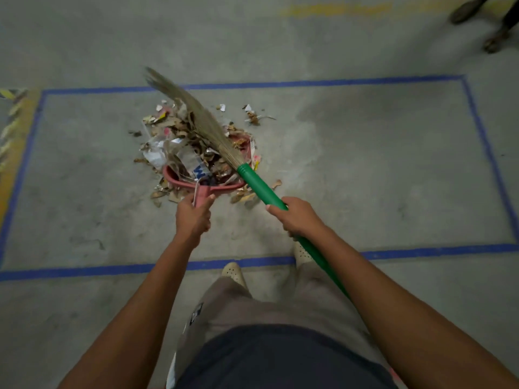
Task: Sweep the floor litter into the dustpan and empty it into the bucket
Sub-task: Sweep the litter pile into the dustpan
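Down on the concrete floor (365,164), the red dustpan (203,193) sits inside a rectangle of blue tape (280,84), its mouth facing away from the person. The left hand (193,217) grips the dustpan's short handle, fingers curled round it and the thumb lying along the top. The right hand (297,217) is wrapped round the green handle of a grass broom (255,185), which slants up and to the left from that hand. Its bristles (196,116) lie across the pan and over the litter (168,130), with the blurred tip reaching the far tape line. The litter is dry leaves, paper scraps and clear plastic wrappers, heaped in the pan and spilling past its far lip. More leaves lie beside the pan's rear wall on both sides of the handle, and a few scraps (252,116) sit apart to the right of the heap. The person's pale perforated shoes (233,272) stand at the near tape line. Another person's feet (466,9) show, blurred, at the top right.
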The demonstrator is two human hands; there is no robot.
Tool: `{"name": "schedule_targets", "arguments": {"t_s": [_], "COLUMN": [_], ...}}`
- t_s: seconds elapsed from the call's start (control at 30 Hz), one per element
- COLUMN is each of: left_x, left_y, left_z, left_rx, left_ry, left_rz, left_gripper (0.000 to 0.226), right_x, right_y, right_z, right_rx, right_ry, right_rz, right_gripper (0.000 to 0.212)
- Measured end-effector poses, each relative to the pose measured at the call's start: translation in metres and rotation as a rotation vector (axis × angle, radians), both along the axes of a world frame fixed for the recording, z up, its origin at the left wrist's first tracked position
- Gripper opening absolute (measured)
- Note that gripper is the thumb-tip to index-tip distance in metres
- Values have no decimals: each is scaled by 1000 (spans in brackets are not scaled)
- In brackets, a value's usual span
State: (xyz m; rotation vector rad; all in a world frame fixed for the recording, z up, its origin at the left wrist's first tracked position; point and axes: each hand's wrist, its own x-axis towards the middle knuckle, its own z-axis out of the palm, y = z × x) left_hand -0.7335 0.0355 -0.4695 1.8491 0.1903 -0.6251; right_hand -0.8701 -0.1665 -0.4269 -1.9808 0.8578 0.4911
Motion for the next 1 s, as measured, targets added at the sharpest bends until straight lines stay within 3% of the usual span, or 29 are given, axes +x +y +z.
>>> {"name": "schedule_targets", "arguments": {"t_s": [0.3,0.5,0.73,1.0], "left_x": [9,-9,-79,-209], "left_y": [48,49,20,-23], "left_z": [66,79,96,99], "left_rx": [-37,-53,-89,-110], "left_ry": [-132,-175,-199,-216], "left_rz": [-191,-317,-380,-544], "left_gripper": [12,20,24,24], "right_x": [-32,-73,-152,-310], "right_y": [56,66,64,53], "right_z": [61,82,97,100], "right_rx": [8,-28,-6,-25], "right_ry": [-102,-117,-177,-237], "right_rz": [-222,-298,-403,-569], "right_gripper": [31,34,31,30]}}
